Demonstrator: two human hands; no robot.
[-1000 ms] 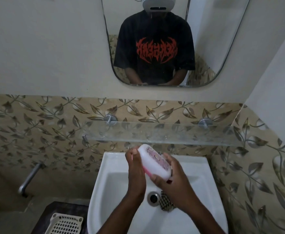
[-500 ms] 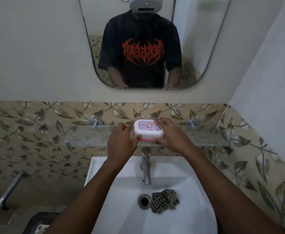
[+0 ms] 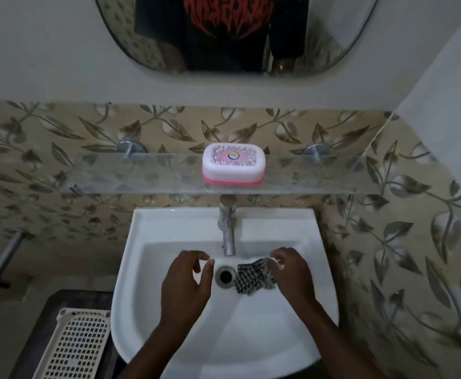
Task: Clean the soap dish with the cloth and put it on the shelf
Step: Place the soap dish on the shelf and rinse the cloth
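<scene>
The soap dish [image 3: 233,164], white lid with a pink pattern over a pink base, stands closed on the glass shelf [image 3: 147,173], right of its middle. Nothing touches it. The checked cloth [image 3: 251,277] lies crumpled in the white sink [image 3: 169,231], just right of the drain. My left hand [image 3: 188,283] hovers over the basin left of the drain, fingers curled and apart, holding nothing. My right hand [image 3: 292,274] is at the cloth's right edge with its fingers loosely spread. I cannot tell whether the fingertips touch the cloth.
A chrome tap [image 3: 228,231] rises at the back of the sink, under the shelf. A mirror [image 3: 224,34] hangs above. A cream perforated basket [image 3: 79,346] sits low on the left, and a metal pipe [image 3: 4,261] juts from the left wall. A side wall closes in on the right.
Both hands set the soap dish on the shelf, let go of it and dropped back down over the sink. The camera tilted downward.
</scene>
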